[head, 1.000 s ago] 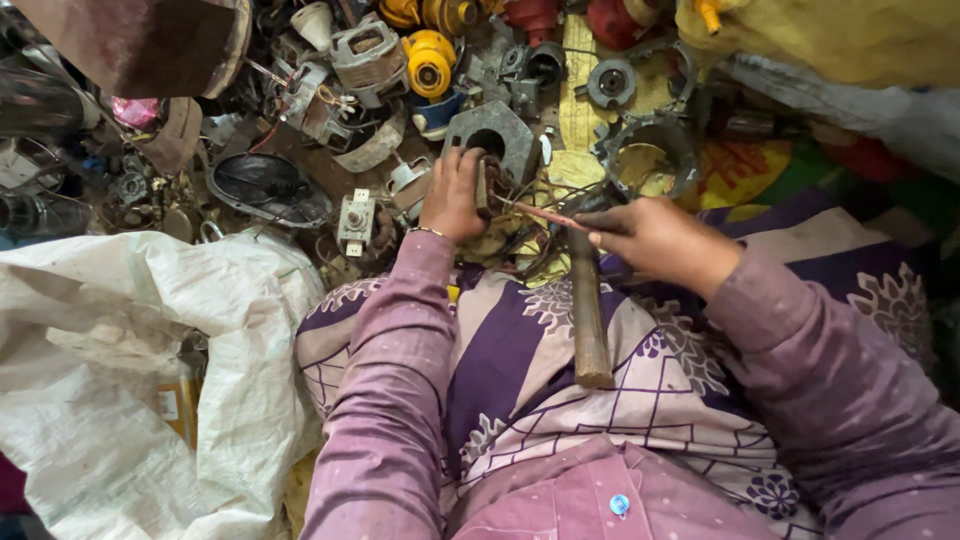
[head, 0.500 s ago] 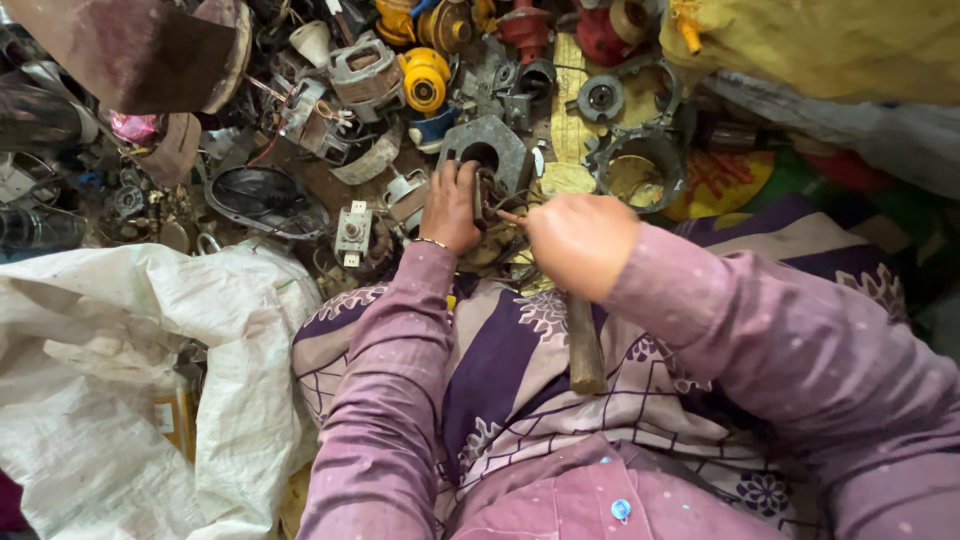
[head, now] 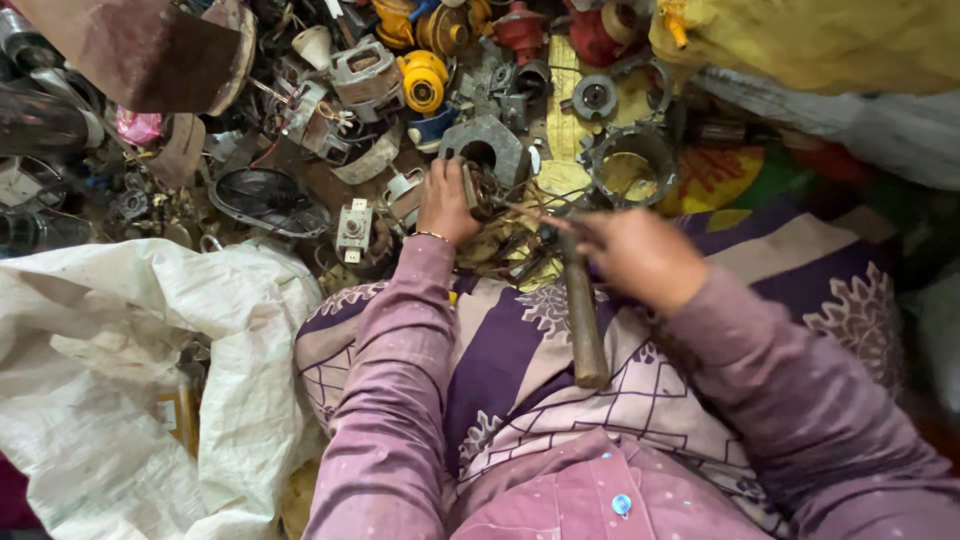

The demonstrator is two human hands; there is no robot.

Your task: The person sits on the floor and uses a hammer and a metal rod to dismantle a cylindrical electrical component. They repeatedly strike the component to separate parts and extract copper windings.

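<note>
My left hand (head: 443, 203) grips a tangle of copper wire and a metal motor part (head: 492, 215) in front of my knees. Thin copper strands run from that tangle to my right hand (head: 637, 256), which pinches them. A hammer with a wooden handle (head: 582, 320) lies across my lap on the purple and cream patterned cloth (head: 520, 350), its head near the tangle. Both arms wear mauve sleeves.
A heap of scrap motor parts fills the floor ahead: a grey motor housing (head: 487, 145), a round metal casing (head: 632, 165), yellow and red parts (head: 425, 75), a dark fan grille (head: 265, 200). A white woven sack (head: 130, 370) lies left, a yellow bag (head: 820, 40) top right.
My right hand, raised over the tangle half a second ago, has drawn back to the right, pulling the copper strands out. The left hand has stayed on the tangle.
</note>
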